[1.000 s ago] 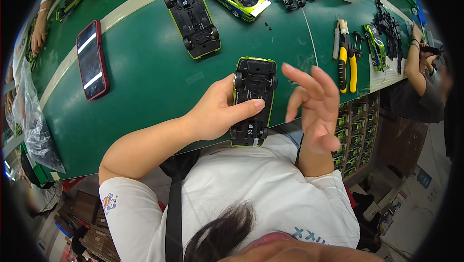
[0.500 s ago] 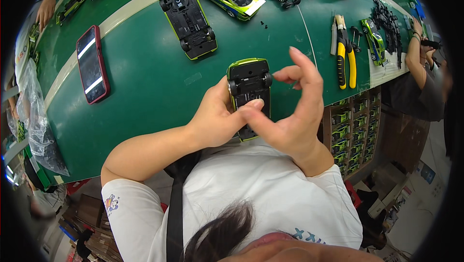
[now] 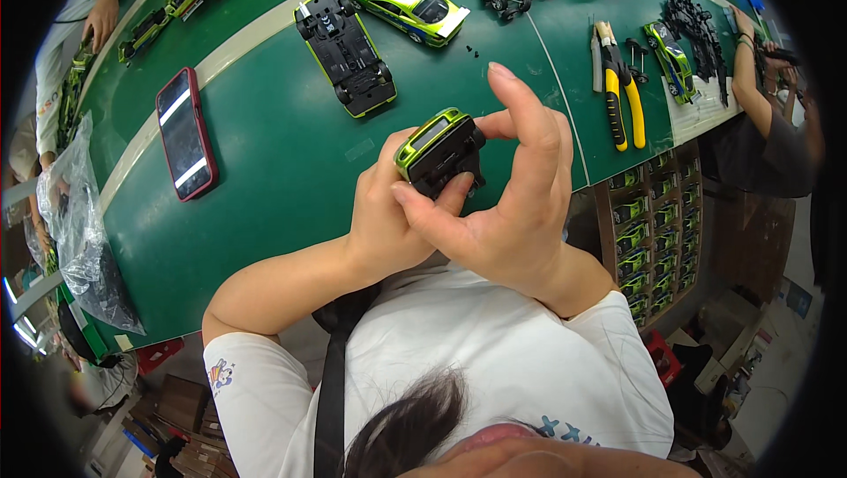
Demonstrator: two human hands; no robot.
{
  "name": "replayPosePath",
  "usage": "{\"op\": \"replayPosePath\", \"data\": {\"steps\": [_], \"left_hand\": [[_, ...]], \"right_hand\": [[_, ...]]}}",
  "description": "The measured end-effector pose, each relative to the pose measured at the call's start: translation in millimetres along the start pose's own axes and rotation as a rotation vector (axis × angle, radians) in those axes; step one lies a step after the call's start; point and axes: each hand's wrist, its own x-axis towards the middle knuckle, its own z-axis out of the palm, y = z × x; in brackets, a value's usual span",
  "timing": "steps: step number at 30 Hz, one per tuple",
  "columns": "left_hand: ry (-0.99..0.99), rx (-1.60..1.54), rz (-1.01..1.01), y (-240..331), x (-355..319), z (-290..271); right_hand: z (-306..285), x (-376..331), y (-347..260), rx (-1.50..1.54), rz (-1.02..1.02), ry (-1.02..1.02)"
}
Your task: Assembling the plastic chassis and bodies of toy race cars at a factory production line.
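2 hands (image 3: 459, 213), 1 toy car (image 3: 438, 150)

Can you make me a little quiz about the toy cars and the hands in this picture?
1. True or false: both hands are on the same small green toy car.
2. What lies on the green table to the left of the hands? A) a phone in a red case B) a banana C) a book
3. Fill in: the pliers on the table have ______ handles.

Key:
1. True. The left hand grips it from below and the right hand closes on it from the right.
2. A, the phone in a red case.
3. Yellow.
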Motion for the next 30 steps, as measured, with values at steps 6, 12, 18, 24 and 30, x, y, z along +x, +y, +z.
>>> {"op": "replayPosePath", "data": {"steps": [6,12,18,24,30], "left_hand": [[0.055,0.122,0.177,-0.5,6.2,-0.8],[0.1,0.211,0.232,2.7,7.9,-1.5],[0.124,0.125,0.211,1.7,8.6,-0.5],[0.13,0.133,0.246,2.9,12.1,-2.1],[0.041,-0.212,-0.067,-0.4,10.6,-4.8]], "right_hand": [[2.6,0.1,-4.1,-0.012,0.009,0.025],[0.6,-0.2,-4.3,-0.003,0.02,0.035],[6.3,0.7,-4.3,-0.013,0.038,0.061],[3.4,3.8,0.2,-0.011,0.066,0.03],[-16.8,12.2,-1.7,0.03,0.143,-0.181]]}}
